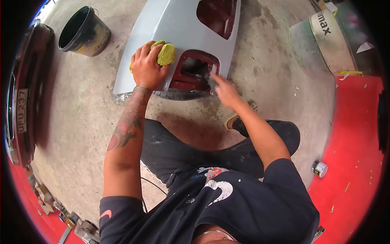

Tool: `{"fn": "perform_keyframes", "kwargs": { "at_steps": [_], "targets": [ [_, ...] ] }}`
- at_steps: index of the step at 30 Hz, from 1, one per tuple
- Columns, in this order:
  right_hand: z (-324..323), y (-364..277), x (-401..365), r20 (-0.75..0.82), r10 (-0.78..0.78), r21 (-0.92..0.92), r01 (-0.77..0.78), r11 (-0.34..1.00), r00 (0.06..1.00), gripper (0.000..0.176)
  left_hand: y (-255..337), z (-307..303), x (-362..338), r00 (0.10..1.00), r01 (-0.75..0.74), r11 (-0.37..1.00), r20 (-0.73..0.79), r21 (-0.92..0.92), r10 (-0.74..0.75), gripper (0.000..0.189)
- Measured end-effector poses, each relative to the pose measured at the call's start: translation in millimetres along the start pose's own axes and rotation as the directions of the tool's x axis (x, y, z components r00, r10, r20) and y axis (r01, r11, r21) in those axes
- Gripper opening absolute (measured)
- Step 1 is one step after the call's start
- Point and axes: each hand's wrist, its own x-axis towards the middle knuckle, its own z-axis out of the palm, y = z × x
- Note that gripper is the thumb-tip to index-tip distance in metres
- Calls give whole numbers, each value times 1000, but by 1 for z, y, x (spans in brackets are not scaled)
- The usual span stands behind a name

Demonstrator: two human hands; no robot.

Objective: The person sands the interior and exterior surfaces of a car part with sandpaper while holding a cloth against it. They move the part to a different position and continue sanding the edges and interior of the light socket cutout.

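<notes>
A grey car body panel (170,30) lies in front of me, with dark red inner edges round its openings. On its left part my left hand (148,67) is closed round a yellow-green cloth (166,55), pressing it against the surface. At the right edge of the lower opening (191,80) is my right hand (224,90), its fingers bent with the index finger reaching forward. Something small and grey shows under those fingers, too blurred to name. Part of a black tyre (180,95) shows beneath the panel.
A black bucket (95,38) stands on the concrete floor at the upper left. A dark red car part with a plate (21,110) is at the far left. On the right are a red surface (353,134), a small can (320,169) and a drum-like container (329,40).
</notes>
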Motion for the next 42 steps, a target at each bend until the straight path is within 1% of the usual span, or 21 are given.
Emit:
{"fn": "perform_keyframes", "kwargs": {
  "at_steps": [1,2,4,5,9,11,12,14,15,16,17,18,20,22,26,28,32,34,38,40,42],
  "targets": [
    [-6,3,5,-37,86,272,-73,959,996,50,0,0,-1,1000,8,1000,2,-2,-8,46],
    [-14,7,9,-29,86,268,-75,960,996,50,0,0,-1,1000,0,1000,2,-2,0,47],
    [-43,-5,18,131,339,900,-256,354,931,43,-1,-1,-1,1000,-1,1000,0,-3,1,47],
    [-61,-25,18,178,442,952,-268,151,879,34,0,-1,0,1000,-1,1000,-6,-5,1,47],
    [-74,-48,22,109,450,953,-223,208,886,31,1,-2,0,1000,-3,1000,-17,-16,2,45],
    [-64,-23,28,-46,359,835,-162,526,932,41,4,-3,1,1000,7,1000,-15,-7,-7,45],
    [-61,-16,32,-45,358,834,-162,527,933,41,4,-3,1,1000,11,1000,-13,0,-11,45],
    [-57,-2,40,-313,140,194,-81,978,939,49,3,-2,1,1000,16,1000,-9,7,-16,45],
    [-56,-3,41,-313,138,195,-79,978,940,49,3,-1,1,1000,18,1000,-4,12,-18,46],
    [-54,-5,42,-269,-57,-92,34,995,961,52,2,0,1,1000,18,1000,-6,14,-18,46],
    [-53,-6,42,-171,-234,-363,159,918,957,55,2,0,0,1000,20,1000,-15,4,-20,45],
    [-46,-1,38,-173,-237,-363,162,918,956,55,2,1,0,1000,20,1000,-24,-6,-20,45],
    [-21,17,27,125,-401,-661,377,649,908,54,3,-2,1,1000,16,1000,-1,-20,-16,46],
    [-9,15,1,260,-390,-738,443,510,883,54,1,1,0,999,22,998,-30,-61,-24,53],
    [-23,17,7,369,-349,-682,506,527,861,53,4,-4,-1,999,39,996,-27,-81,-41,49],
    [-27,22,30,255,-352,-835,388,389,901,52,3,-3,-2,999,28,995,-31,-97,-31,50],
    [-5,22,11,284,-279,-839,379,391,917,52,7,-7,-3,999,45,995,-17,-90,-47,46],
    [-5,17,-8,365,-199,-604,394,693,910,53,9,-10,-1,998,46,995,-41,-93,-50,44],
    [-35,19,21,452,-203,-716,489,499,869,54,7,-8,-2,999,39,996,-9,-82,-40,45],
    [-31,13,26,325,-201,-853,378,360,924,55,6,-7,-3,999,38,995,-10,-91,-39,46],
    [-22,1,10,324,-126,-857,347,380,938,55,6,-6,-5,999,34,996,-21,-88,-35,46]
  ]
}}
